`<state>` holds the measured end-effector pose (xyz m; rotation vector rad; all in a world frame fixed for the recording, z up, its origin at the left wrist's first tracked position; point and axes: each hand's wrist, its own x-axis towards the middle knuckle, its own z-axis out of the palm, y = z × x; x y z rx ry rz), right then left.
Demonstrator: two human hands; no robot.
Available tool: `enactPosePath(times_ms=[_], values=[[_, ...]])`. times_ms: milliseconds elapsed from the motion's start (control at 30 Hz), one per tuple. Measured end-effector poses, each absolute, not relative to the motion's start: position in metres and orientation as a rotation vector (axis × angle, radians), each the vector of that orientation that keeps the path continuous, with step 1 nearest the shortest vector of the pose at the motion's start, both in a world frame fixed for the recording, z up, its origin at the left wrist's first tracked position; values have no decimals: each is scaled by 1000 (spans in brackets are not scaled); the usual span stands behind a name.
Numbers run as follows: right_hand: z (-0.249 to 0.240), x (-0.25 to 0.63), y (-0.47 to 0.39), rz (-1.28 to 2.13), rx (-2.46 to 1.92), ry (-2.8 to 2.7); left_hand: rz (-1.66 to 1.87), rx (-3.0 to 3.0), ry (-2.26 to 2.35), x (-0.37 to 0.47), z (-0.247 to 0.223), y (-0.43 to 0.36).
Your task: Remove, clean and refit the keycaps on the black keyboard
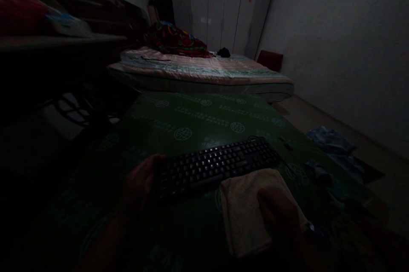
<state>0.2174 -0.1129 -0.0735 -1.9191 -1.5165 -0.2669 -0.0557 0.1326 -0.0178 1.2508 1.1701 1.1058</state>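
A black keyboard point(214, 163) lies at a slant across the green board point(153, 114), its right end farther from me. My left hand point(142, 180) is closed around the keyboard's left end, with some fingers lost in the dark. In front of the keyboard's right half is a folded pale cloth point(241, 208). My right hand point(277, 212) is on top of that cloth, fingers curled and gripping it; the fingertips are hidden. The cloth's far edge comes close to the keyboard's near edge. A cable point(289, 165) trails from the keyboard to the right.
Beyond the board stands a bed point(204, 71) with a patterned red blanket point(179, 39) on it. A dark shelf point(64, 41) with bags is at the left. Crumpled clothes point(332, 140) lie at the right, near the wall point(345, 37). The room is very dim.
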Motion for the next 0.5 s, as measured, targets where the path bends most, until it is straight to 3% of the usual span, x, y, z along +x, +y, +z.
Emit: enactPosePath(times_ms=[500], values=[[-76,218,-117,-281,-1938,-1517,1095,1136,1103,-53,-15,128]])
